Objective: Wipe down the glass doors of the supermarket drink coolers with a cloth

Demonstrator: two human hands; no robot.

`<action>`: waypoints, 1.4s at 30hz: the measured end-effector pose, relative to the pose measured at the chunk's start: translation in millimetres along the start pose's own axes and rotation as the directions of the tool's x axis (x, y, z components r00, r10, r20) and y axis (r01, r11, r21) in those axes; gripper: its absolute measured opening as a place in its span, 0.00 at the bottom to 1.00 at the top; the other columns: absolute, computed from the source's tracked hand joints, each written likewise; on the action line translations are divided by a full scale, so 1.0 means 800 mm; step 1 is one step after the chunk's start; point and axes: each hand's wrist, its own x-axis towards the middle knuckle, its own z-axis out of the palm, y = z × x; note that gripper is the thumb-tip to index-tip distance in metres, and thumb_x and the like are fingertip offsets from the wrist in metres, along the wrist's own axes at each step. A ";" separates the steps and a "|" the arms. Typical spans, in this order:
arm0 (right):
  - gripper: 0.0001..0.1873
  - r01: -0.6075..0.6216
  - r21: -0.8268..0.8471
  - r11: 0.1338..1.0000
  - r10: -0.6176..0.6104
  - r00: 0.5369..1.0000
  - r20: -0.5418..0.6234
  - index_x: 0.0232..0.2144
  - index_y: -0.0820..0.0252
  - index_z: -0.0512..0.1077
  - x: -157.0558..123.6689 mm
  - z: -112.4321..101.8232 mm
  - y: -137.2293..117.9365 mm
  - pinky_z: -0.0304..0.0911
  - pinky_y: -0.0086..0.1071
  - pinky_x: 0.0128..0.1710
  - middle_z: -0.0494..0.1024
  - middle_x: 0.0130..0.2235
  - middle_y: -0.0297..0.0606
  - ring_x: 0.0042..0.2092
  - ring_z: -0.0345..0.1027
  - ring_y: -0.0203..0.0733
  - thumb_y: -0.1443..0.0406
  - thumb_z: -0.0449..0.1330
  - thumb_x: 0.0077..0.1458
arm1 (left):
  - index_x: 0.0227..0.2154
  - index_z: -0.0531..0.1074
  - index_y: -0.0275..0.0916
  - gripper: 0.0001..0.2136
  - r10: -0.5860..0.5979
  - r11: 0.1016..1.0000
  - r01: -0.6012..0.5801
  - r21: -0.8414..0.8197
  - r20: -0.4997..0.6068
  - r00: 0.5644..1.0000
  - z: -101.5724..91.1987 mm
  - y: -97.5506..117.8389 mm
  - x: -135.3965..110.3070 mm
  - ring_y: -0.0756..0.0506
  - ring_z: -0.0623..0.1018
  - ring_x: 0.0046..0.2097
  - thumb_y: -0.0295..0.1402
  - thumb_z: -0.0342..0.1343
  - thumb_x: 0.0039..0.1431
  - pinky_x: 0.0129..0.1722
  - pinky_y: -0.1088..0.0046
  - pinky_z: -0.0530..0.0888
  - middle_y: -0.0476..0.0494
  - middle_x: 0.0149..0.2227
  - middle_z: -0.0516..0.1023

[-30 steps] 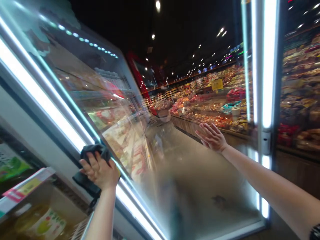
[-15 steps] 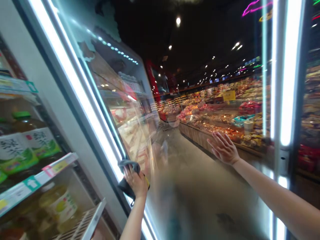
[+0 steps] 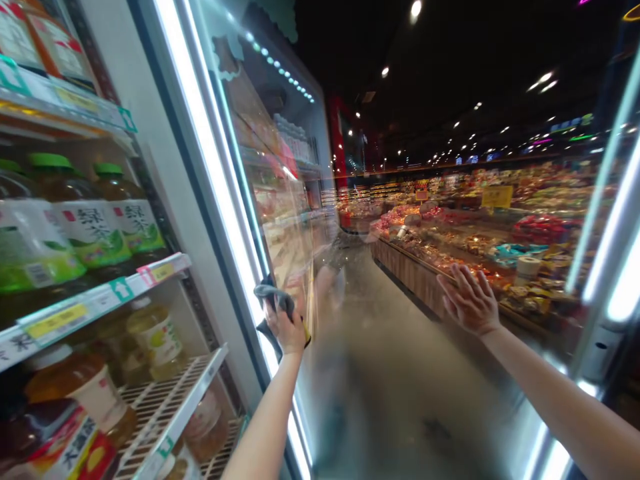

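Observation:
My left hand (image 3: 289, 331) is closed around a grey cloth (image 3: 274, 294) and holds it at the lit left edge of a glass door (image 3: 370, 393). Part of the cloth hangs below the fingers, with a small yellow patch showing by the wrist. The bright light strip (image 3: 213, 150) runs down the door edge just behind the cloth. Farther right, my right hand (image 3: 470, 303) is spread with its fingers apart and holds nothing. It appears to lie flat on the glass, though exact contact is hard to see.
On the left, cooler shelves (image 3: 150, 273) carry green-capped tea bottles (image 3: 90, 217) and other drinks behind price strips. A second light strip (image 3: 607, 200) lines the door's right side. Through the glass appear an aisle floor (image 3: 345, 280) and a long wood-sided display (image 3: 405, 273) of packaged goods.
The view has swung left, bringing more of the shelves into sight. My left hand with the cloth sits slightly higher and farther right in the picture; my right hand stays spread.

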 end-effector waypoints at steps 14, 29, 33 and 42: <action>0.38 0.029 -0.057 0.998 -0.030 0.999 -0.018 0.70 0.46 0.55 0.003 -0.001 0.004 0.52 0.51 0.68 0.61 0.69 0.45 0.67 0.60 0.53 0.62 0.61 0.61 | 0.65 0.64 0.34 0.27 0.116 0.992 -0.119 0.048 0.059 0.992 0.019 0.024 -0.035 0.32 0.54 0.73 0.35 0.52 0.65 0.70 0.40 0.49 0.27 0.70 0.57; 0.39 -0.017 -0.054 0.998 0.020 0.998 0.063 0.71 0.44 0.52 -0.001 0.002 0.007 0.48 0.55 0.69 0.55 0.72 0.42 0.70 0.53 0.54 0.62 0.59 0.61 | 0.59 0.73 0.51 0.24 0.477 0.874 -0.473 -0.110 0.374 0.795 0.024 0.061 -0.040 0.34 0.66 0.67 0.37 0.60 0.59 0.71 0.44 0.38 0.39 0.67 0.68; 0.38 0.010 -0.060 0.998 -0.007 0.998 0.056 0.71 0.46 0.52 -0.001 0.002 0.008 0.47 0.54 0.70 0.56 0.71 0.44 0.70 0.54 0.53 0.62 0.58 0.62 | 0.64 0.68 0.45 0.27 0.373 0.927 -0.352 -0.128 0.216 0.902 0.045 0.138 0.009 0.33 0.54 0.73 0.41 0.57 0.62 0.71 0.41 0.42 0.38 0.72 0.56; 0.35 0.026 -0.080 0.996 -0.023 0.999 0.036 0.70 0.48 0.55 0.000 0.008 0.010 0.45 0.52 0.71 0.58 0.71 0.44 0.70 0.55 0.51 0.63 0.58 0.62 | 0.68 0.60 0.52 0.29 0.901 0.381 -0.909 -0.170 0.290 0.323 0.051 0.102 -0.082 0.43 0.60 0.71 0.38 0.56 0.64 0.73 0.50 0.33 0.48 0.67 0.66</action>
